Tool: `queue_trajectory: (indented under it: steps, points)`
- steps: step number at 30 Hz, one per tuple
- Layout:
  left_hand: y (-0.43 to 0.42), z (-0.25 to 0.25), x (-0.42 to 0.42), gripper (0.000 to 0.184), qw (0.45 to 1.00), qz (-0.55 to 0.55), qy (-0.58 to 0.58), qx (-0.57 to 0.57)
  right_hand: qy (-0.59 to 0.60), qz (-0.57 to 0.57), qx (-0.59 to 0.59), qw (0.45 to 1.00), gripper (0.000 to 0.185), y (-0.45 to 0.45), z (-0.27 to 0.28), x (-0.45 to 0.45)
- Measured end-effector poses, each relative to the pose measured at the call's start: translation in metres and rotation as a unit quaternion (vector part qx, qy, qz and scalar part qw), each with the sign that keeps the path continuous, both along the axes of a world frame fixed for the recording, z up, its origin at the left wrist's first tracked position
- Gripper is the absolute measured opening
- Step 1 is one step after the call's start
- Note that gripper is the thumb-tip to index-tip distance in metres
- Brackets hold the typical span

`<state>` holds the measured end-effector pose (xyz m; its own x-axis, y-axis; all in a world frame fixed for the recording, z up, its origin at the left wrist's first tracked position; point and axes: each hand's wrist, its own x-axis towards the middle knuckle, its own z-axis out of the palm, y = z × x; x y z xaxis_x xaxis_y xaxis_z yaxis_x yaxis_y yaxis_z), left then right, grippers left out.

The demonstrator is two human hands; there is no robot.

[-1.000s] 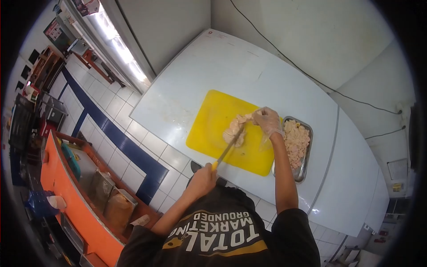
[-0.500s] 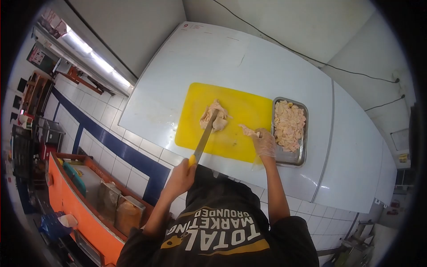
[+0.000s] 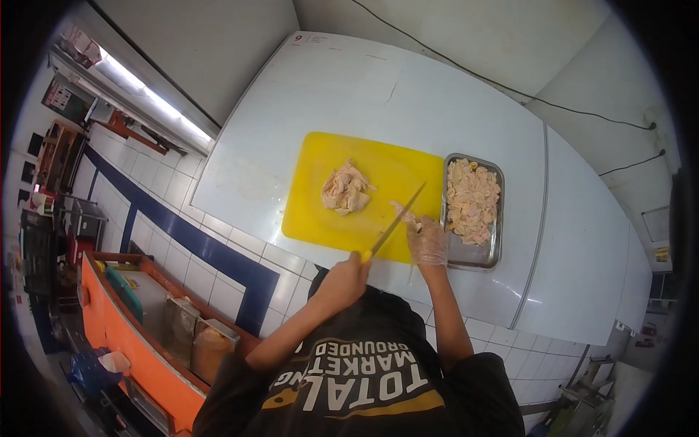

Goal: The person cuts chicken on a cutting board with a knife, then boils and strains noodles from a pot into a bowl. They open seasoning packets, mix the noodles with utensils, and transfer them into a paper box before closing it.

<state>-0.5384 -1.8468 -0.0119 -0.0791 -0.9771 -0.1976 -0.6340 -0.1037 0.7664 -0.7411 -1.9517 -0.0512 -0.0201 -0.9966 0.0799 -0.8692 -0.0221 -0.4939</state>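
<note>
My left hand (image 3: 345, 284) is closed around the yellow handle of a long knife (image 3: 387, 232). The blade slants up and right over the yellow cutting board (image 3: 320, 149), across a small strip of raw chicken (image 3: 410, 220). My right hand (image 3: 428, 246), in a clear plastic glove, pinches that strip near the board's right edge. On the board's left part sits a larger pile of raw chicken (image 3: 346, 191), which neither hand touches. Right of the board, a metal tray (image 3: 477, 258) holds many cut chicken pieces (image 3: 472, 200).
The board and tray are on a white table (image 3: 349, 87) with a seam on its right side. A dark cable (image 3: 510, 93) runs along the wall behind. An orange cabinet (image 3: 131, 349) with containers stands at lower left on the tiled floor.
The knife has moved right, from over the larger chicken pile to the strip at my right hand. My left hand has shifted right and up with it. My right hand has barely moved.
</note>
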Motion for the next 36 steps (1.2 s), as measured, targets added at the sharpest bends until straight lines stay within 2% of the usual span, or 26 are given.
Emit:
queue_trajectory:
  steps: [3,9,13,15,19,21,25,27,30,33,36]
  points:
    - [-0.021,-0.013,-0.018,0.029,1.000,-0.022,-0.018,-0.005,0.055,0.023,0.018,0.998,0.024,-0.003,-0.001,-0.001]
    - [-0.026,-0.017,-0.028,0.025,0.998,-0.026,-0.059,-0.016,0.076,0.097,0.032,0.992,0.019,-0.012,-0.017,-0.007]
    - [-0.023,-0.022,-0.036,0.026,0.996,-0.020,-0.083,0.023,0.097,0.124,0.033,0.987,0.017,-0.022,-0.044,-0.014]
    - [-0.021,-0.023,-0.044,0.027,0.992,-0.004,-0.113,0.049,0.150,0.150,0.050,0.976,0.018,-0.026,-0.046,-0.016]
    - [-0.021,-0.029,-0.054,0.027,0.989,0.005,-0.132,0.074,0.139,0.184,0.076,0.970,0.019,-0.031,-0.039,-0.020]
    - [-0.025,-0.033,-0.056,0.027,0.990,0.010,-0.126,0.064,0.106,0.211,0.022,0.971,0.019,-0.031,-0.041,-0.025]
    - [-0.037,-0.036,-0.065,0.027,0.987,0.006,-0.134,0.088,0.105,0.234,0.073,0.964,0.020,-0.035,-0.046,-0.034]
    - [-0.043,-0.038,-0.068,0.027,0.987,0.018,-0.125,0.104,0.114,0.260,0.023,0.959,0.019,-0.033,-0.060,-0.039]
    - [-0.059,-0.049,-0.078,0.030,0.988,0.029,-0.133,0.070,0.058,0.258,0.013,0.964,0.017,-0.030,-0.063,-0.041]
    - [-0.086,-0.050,-0.090,0.032,0.988,0.024,-0.144,0.052,0.087,0.236,0.061,0.966,0.018,-0.031,-0.050,-0.036]
    - [-0.041,-0.045,-0.074,0.034,0.986,0.021,-0.135,0.095,0.096,0.226,0.057,0.968,0.018,-0.034,-0.050,-0.036]
